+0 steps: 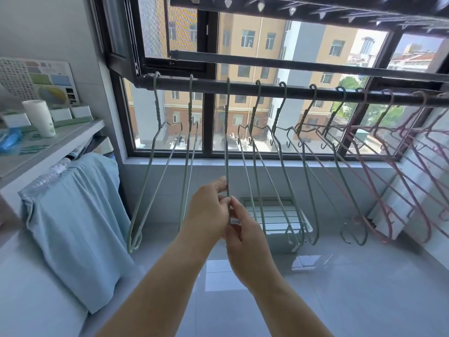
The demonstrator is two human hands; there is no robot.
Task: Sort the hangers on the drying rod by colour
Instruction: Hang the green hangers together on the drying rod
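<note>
Left hand (pixel 209 210), right hand (pixel 243 237) together, both pinching green hanger (pixel 227 154) at 12 o'clock; best slide it steadily along drying rod (pixel 291 91).

The left hand (pixel 207 212) and the right hand (pixel 245 242) both pinch the lower wire of one green hanger (pixel 227 147). It is hooked on the drying rod (pixel 209 83) and seen edge-on. Other green hangers (pixel 150 171) hang on both sides of it. The pink hangers (pixel 379 171) hang at the right end.

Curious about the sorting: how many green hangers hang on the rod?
7 green hangers, in a row from the rod's left end past its middle; the third hanger is held. Overlaps may hide more.
</note>
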